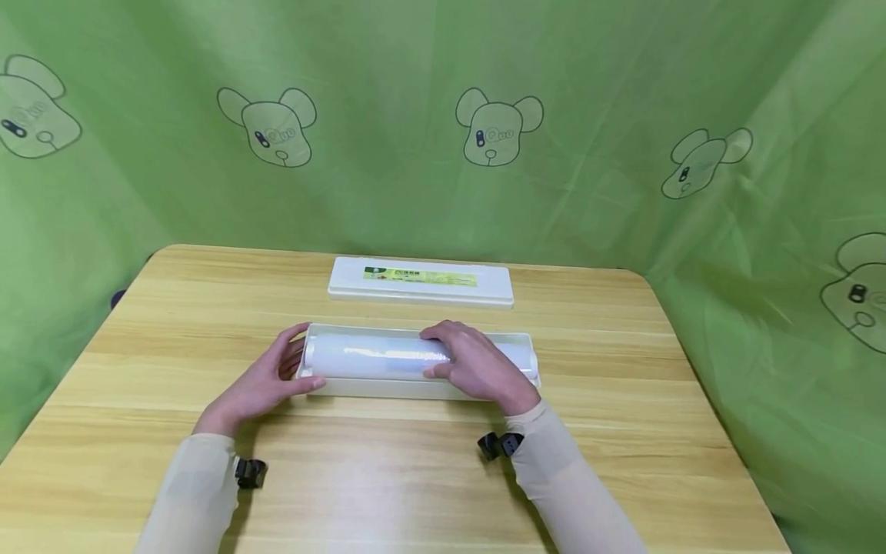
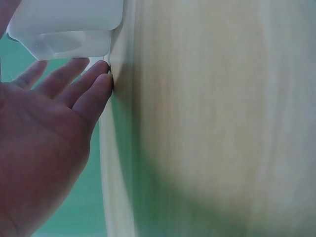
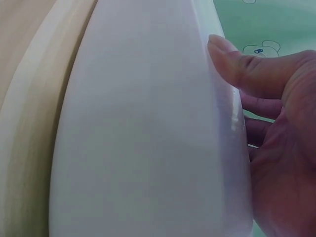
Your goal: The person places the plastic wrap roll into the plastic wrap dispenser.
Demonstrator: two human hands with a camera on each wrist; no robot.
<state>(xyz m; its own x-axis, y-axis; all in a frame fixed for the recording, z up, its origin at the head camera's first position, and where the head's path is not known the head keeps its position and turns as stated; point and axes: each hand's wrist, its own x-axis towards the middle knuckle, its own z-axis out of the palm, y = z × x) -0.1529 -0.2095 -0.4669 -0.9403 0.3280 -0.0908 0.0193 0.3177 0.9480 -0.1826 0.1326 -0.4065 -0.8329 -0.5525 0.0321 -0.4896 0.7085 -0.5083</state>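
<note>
A roll of clear plastic wrap (image 1: 374, 355) lies lengthwise in a long white box (image 1: 388, 388) on the table. My left hand (image 1: 259, 385) holds the box's left end, thumb on the front rim and fingers around the end wall. In the left wrist view those fingertips touch the bottom of the box end (image 2: 69, 24). My right hand (image 1: 481, 365) grips the roll from above, right of its middle, thumb on the near side and fingers across the far side. In the right wrist view the box's front wall (image 3: 133, 123) hides the lower part of the roll.
A white lid (image 1: 491, 285) with a green and yellow label (image 1: 421, 277) lies behind the box, near the far edge of the wooden table (image 1: 388, 477). Green curtains (image 1: 388, 185) with bear-head drawings hang behind and at both sides.
</note>
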